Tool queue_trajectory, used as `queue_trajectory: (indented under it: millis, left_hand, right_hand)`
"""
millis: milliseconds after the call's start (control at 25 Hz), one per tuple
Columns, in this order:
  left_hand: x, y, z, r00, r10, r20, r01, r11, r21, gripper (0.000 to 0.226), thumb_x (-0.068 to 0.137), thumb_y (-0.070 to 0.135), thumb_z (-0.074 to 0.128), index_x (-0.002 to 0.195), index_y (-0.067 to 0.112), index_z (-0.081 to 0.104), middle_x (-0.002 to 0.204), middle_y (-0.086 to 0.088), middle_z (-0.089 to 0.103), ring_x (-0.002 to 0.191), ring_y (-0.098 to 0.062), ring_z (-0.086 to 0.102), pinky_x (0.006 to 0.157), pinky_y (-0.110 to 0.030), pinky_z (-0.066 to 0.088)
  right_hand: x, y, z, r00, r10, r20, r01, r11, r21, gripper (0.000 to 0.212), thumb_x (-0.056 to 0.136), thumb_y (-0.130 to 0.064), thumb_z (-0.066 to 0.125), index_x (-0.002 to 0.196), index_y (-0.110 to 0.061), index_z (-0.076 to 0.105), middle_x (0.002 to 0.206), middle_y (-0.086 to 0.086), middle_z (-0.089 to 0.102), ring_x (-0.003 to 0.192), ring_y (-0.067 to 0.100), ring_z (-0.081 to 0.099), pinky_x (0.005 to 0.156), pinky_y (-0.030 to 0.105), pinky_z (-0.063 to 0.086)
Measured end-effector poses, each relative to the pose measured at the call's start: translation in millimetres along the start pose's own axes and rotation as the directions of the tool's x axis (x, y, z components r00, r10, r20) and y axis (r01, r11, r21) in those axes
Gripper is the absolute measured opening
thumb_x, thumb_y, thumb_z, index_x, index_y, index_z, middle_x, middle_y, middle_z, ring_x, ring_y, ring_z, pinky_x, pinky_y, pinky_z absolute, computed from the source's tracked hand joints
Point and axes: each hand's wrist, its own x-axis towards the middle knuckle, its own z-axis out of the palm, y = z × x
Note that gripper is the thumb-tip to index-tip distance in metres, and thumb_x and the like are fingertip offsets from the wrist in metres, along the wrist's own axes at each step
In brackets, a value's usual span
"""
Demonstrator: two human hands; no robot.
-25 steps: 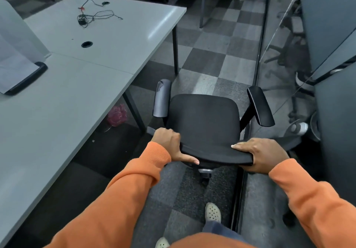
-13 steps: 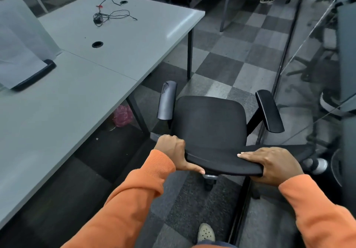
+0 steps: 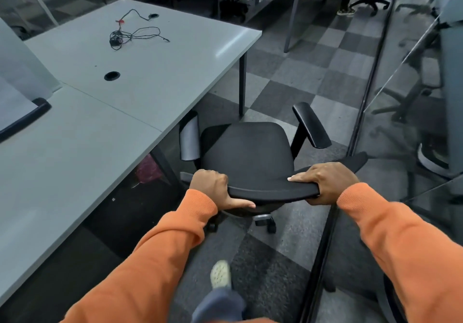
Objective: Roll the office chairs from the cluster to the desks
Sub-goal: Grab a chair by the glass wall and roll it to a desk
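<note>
Head view: looks down over the backrest (image 3: pixel 273 192) of a black office chair (image 3: pixel 246 157).
Chair place: on the checkered carpet (image 3: pixel 313 77), just off the right edge of the grey desk (image 3: pixel 155 77), with its seat turned away from the person.
Left hand (image 3: pixel 213 187): grips the left end of the backrest top, fingers curled over the front and thumb stretched along the rear.
Right hand (image 3: pixel 328 182): clasps the right end of the backrest top, fingers lying over it and the palm wrapped round the end.
Armrests: the grey left armrest (image 3: pixel 189 137) stands just beside the desk's edge; the black right armrest (image 3: pixel 312 124) points away from the desk.
Caster (image 3: pixel 271 227): shows below the backrest, on the carpet.
Shoe (image 3: pixel 220 273): pale, on the carpet behind the chair, between the orange sleeves.
Desk top: a tangled black cable (image 3: pixel 132 34) lies near the far edge; a round grommet hole (image 3: pixel 112 75) sits nearer.
Under the desk: a pink object (image 3: pixel 147 169), too dim to name.
Glass partition (image 3: pixel 400 97): runs along the right, reflecting chairs.
</note>
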Motion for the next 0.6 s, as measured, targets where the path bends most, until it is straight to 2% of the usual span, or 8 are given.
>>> queue_trajectory:
  millis: [120,240,400,520,600]
  left_hand:
    - [32.1,-23.9,15.1,0.992,-0.059,-0.111,0.051,0.996,-0.070,0.085,0.049,0.104,0.013,0.040,0.020,0.026,0.036,0.005,0.035,0.034,-0.017,0.037,0.046,-0.022,0.021]
    - [65.9,-49.5,26.2,0.970,-0.098,-0.224,0.054,0.979,-0.194,0.080,0.053,0.101,0.029,0.041,0.022,0.027,0.035,0.004,0.041,0.032,-0.017,0.043,0.046,-0.019,0.021]
    - [105.8,-79.9,32.8,0.966,-0.125,-0.228,0.060,0.961,-0.272,0.079,0.053,0.100,0.034,0.041,0.022,0.035,0.039,0.006,0.045,0.036,-0.016,0.047,0.049,-0.019,0.023]
    - [129.4,-97.6,37.5,0.955,-0.139,-0.262,0.064,0.960,-0.274,0.079,0.054,0.100,0.037,0.044,0.022,0.031,0.039,0.006,0.044,0.036,-0.015,0.046,0.049,-0.019,0.024]
    - [143.1,-107.6,41.6,0.952,-0.161,-0.261,0.083,0.955,-0.286,0.081,0.056,0.100,0.038,0.042,0.020,0.037,0.039,0.005,0.044,0.036,-0.015,0.044,0.047,-0.019,0.028]
  right_hand:
    - [46.5,13.4,-7.4,1.000,0.008,0.000,-0.008,1.000,0.003,0.069,0.061,-0.065,0.044,0.128,-0.056,0.053,0.115,-0.020,0.068,0.104,0.009,0.066,0.081,0.029,0.052]
    - [98.4,26.3,-18.2,1.000,-0.002,-0.003,0.002,1.000,-0.020,0.075,0.060,-0.068,0.038,0.129,-0.048,0.057,0.121,-0.020,0.066,0.104,0.014,0.067,0.083,0.029,0.051]
    - [163.4,42.8,-31.5,1.000,-0.004,0.017,0.004,1.000,-0.028,0.064,0.059,-0.055,0.066,0.122,-0.041,0.066,0.113,-0.018,0.070,0.095,0.015,0.071,0.077,0.029,0.053]
    - [205.1,53.5,-39.7,1.000,-0.004,0.031,0.006,0.999,-0.043,0.065,0.057,-0.055,0.065,0.121,-0.043,0.066,0.112,-0.020,0.070,0.094,0.013,0.071,0.077,0.029,0.053]
    - [230.3,57.3,-48.8,0.999,-0.017,0.044,0.020,0.998,-0.053,0.066,0.058,-0.054,0.068,0.123,-0.043,0.065,0.116,-0.020,0.069,0.101,0.011,0.069,0.082,0.029,0.053]
